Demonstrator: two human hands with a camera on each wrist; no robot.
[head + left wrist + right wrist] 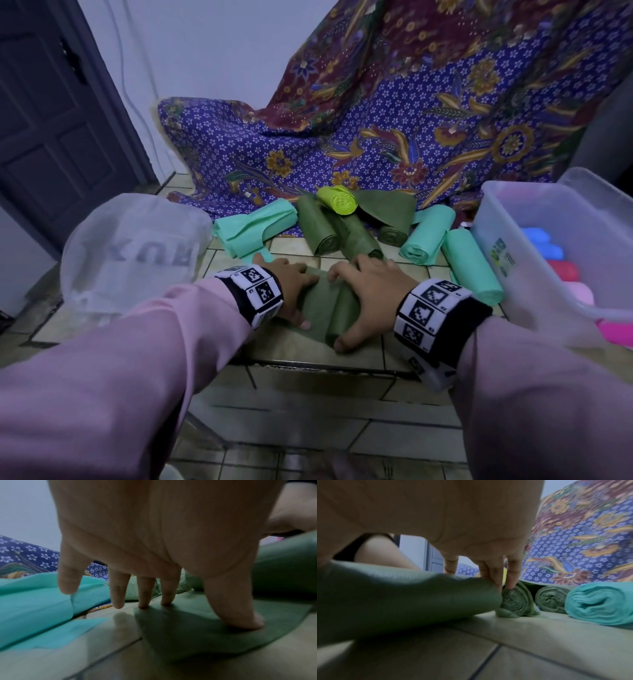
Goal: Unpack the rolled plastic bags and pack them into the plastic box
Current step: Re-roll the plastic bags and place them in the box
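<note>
left hand – flat on dark green bag | right hand – rolling it

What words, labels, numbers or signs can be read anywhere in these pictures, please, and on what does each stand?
Clear plastic bag: large grey letters seen mirrored, roughly "XUR"; the full word cannot be made out.
Sticker on the plastic box: too small and blurred to read.
Wristbands: black-and-white coded squares, no readable words.
</note>
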